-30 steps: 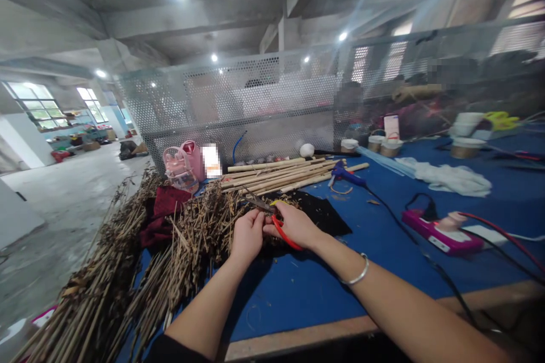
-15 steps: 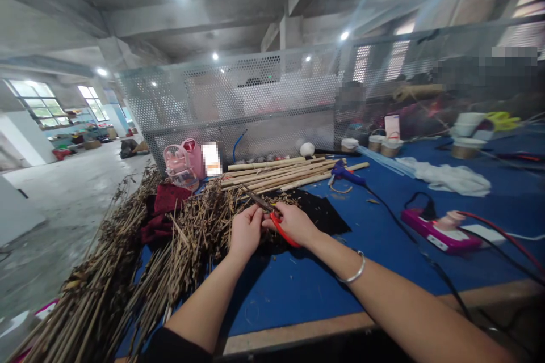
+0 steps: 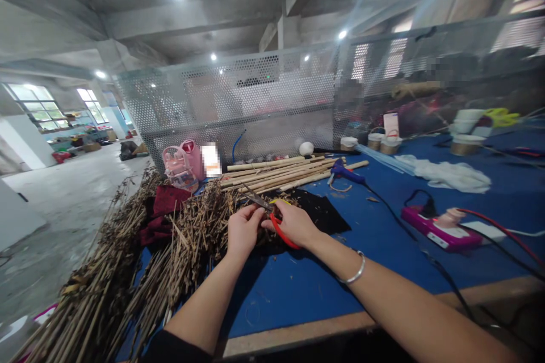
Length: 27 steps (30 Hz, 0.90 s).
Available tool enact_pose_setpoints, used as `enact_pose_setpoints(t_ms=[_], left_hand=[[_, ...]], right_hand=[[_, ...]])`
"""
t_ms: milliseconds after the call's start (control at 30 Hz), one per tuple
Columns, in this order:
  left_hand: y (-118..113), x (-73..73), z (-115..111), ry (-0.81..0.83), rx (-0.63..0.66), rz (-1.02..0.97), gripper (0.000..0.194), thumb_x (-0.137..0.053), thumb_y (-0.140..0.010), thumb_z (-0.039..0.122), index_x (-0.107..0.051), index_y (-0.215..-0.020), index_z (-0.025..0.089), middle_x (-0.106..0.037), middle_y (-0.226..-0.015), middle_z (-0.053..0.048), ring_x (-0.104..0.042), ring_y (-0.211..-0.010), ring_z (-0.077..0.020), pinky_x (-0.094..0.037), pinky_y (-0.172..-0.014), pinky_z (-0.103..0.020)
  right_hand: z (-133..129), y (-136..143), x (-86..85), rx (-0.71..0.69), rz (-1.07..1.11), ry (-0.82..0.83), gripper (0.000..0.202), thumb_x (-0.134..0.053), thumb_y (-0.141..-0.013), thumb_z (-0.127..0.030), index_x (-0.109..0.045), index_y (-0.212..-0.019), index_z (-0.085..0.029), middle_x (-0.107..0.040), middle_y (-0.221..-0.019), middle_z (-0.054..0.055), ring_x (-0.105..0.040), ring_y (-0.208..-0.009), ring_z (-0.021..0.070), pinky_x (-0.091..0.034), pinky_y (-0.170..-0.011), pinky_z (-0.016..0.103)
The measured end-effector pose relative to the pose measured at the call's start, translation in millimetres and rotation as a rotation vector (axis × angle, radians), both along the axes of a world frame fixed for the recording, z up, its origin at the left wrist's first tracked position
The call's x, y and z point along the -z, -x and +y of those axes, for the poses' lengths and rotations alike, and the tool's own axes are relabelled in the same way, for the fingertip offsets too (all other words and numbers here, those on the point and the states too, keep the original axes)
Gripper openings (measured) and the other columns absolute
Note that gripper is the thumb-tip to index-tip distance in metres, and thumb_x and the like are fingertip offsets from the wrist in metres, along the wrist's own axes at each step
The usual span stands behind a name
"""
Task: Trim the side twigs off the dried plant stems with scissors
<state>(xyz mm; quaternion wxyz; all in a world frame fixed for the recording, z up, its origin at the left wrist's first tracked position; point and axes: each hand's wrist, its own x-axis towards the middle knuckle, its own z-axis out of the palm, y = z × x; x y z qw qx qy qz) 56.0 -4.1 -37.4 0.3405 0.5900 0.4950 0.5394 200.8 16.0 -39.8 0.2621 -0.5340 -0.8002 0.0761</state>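
Gripping scissors (image 3: pixel 259 201) w/ red & yellow handles, the R hand (image 3: pixel 298 224) is closed round the loops, blades pointing up-left at the dried stems (image 3: pixel 191 238). L hand (image 3: pixel 242 232) is narrow, thumb & fingers drawn together just beside the scissors; can't tell if anything's pinched there, fingertips too small to read. Both hands are approx mid-table, near edge of the stem heap.

Stems: big brown pile, L side of the blue table (image 3: pixel 298 300), running from near the hands down to the bottom L corner. Black sheet (image 3: pixel 330 216) lies under/behind the hands, w/ small dry bits on it. Dark red cloth (image 3: pixel 170 202) sits amid the stems, L of the hands.

Beyond hands: pale sticks (image 3: pixel 293 169) lying roughly parallel, blue glue gun (image 3: pixel 347 173) at their R end, its cord running R & down. Pink bag (image 3: pixel 181 167) at back L, next to 1 bright white blurred-out item. Mesh panel (image 3: pixel 238 102) stands behind.

R side: magenta power strip (image 3: pixel 443 241) w/ 2 plugs, white crumpled plastic (image 3: pixel 455 176) above it, tubs (image 3: pixel 390 145) farther back. R wrist has 1 silver bangle (image 3: pixel 356 273).
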Motion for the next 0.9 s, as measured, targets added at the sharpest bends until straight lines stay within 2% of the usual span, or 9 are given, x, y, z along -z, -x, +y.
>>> enact_pose_setpoints(t_ms=[167,267,433,567,733,900], left_hand=[[-2.2,3.9,1.3,0.074,0.037,-0.093,0.027,-0.056,-0.072,0.034,-0.067,-0.086,0.015,-0.067,-0.072,-0.003,-0.054,-0.055,-0.0108,-0.039,-0.049,-0.019],[-2.0,5.0,1.6,0.107,0.029,-0.072,0.027,-0.057,-0.071,0.034,-0.068,-0.085,0.014,-0.066,-0.069,-0.004,-0.051,-0.049,-0.0099,-0.038,-0.045,-0.019],[-0.7,3.7,1.1,0.053,0.008,-0.023,0.028,-0.055,-0.072,0.033,-0.069,-0.087,0.014,-0.067,-0.072,-0.005,-0.053,-0.053,-0.0112,-0.038,-0.045,-0.019],[-1.8,1.6,0.2,0.107,-0.008,-0.056,0.027,-0.056,-0.070,0.033,-0.068,-0.084,0.013,-0.066,-0.068,-0.005,-0.051,-0.049,-0.0099,-0.037,-0.042,-0.019],[-1.0,1.8,0.7,0.096,-0.025,-0.078,0.026,-0.058,-0.069,0.035,-0.066,-0.077,0.012,-0.061,-0.059,-0.002,-0.046,-0.043,-0.0079,-0.034,-0.040,-0.018],[-0.8,1.0,-0.1,0.051,-0.017,-0.057,0.024,-0.059,-0.068,0.035,-0.067,-0.073,0.012,-0.063,-0.061,-0.003,-0.049,-0.047,-0.0092,-0.036,-0.044,-0.019]], right_hand=[[0.6,-0.3,-0.3,-0.017,0.062,0.023,0.037,-0.052,-0.074,-0.054,-0.051,-0.087,-0.019,-0.060,-0.075,0.003,-0.054,-0.064,0.0136,-0.030,-0.054,0.022],[0.9,-1.1,-1.1,-0.009,0.078,0.044,0.036,-0.053,-0.073,-0.053,-0.052,-0.085,-0.019,-0.060,-0.073,0.002,-0.053,-0.061,0.0129,-0.029,-0.053,0.021],[3.8,-1.9,2.2,0.005,0.078,0.047,0.038,-0.052,-0.072,-0.056,-0.053,-0.081,-0.020,-0.060,-0.069,0.002,-0.052,-0.058,0.0129,-0.029,-0.051,0.021],[5.1,-1.5,3.7,0.000,0.057,0.049,0.038,-0.050,-0.073,-0.057,-0.053,-0.077,-0.020,-0.060,-0.067,0.002,-0.053,-0.057,0.0129,-0.030,-0.051,0.021],[1.1,0.3,0.1,0.019,-0.007,0.022,0.038,-0.051,-0.072,-0.057,-0.052,-0.082,-0.020,-0.060,-0.072,0.002,-0.056,-0.063,0.0146,-0.031,-0.053,0.022],[-1.5,1.6,-1.6,0.015,-0.020,-0.048,0.044,-0.055,-0.069,-0.058,-0.049,-0.086,-0.018,-0.058,-0.083,0.004,-0.055,-0.073,0.0163,-0.033,-0.058,0.023]])
